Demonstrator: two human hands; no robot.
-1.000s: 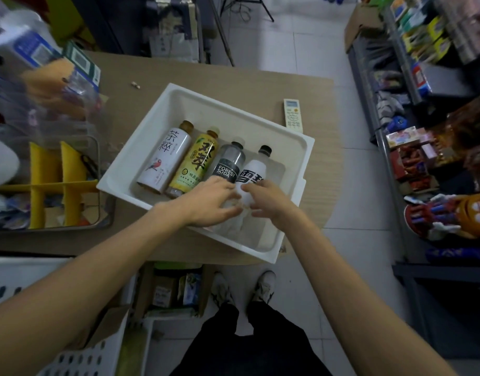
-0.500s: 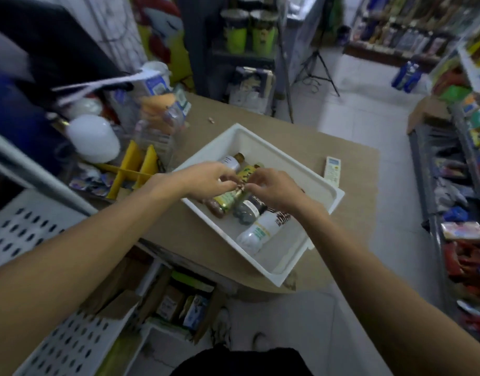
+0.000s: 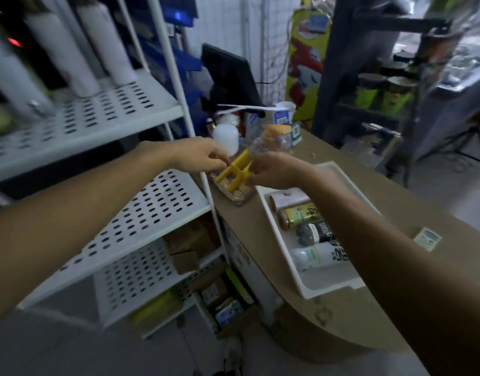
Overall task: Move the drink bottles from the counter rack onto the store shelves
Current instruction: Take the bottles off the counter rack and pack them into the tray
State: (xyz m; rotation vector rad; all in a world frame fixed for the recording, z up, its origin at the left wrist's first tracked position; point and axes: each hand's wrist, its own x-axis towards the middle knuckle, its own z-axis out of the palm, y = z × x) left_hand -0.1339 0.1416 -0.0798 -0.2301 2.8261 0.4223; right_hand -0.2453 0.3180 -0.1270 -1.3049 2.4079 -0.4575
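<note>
Four drink bottles lie on their sides, touching in a row, in the white tray on the desk. They sit below and to the right of the right hand, partly under that forearm. None has reached the shelves.

Both hands are out in front and near each other, the left hand just across from the right, above a yellow divider box. The fingers of both look loosely curled, but the blur is heavy and I cannot tell whether either hand pinches anything.

The risks, as I judge them:
- The hands hover among clutter, so a hasty sweep back to the tray could knock the clear jar just beyond the right hand.
- Pulling one bottle from the packed row may set its neighbours rolling.
- The perforated shelf lies under the left forearm, and a bottle set down off-upright there could topple.
</note>
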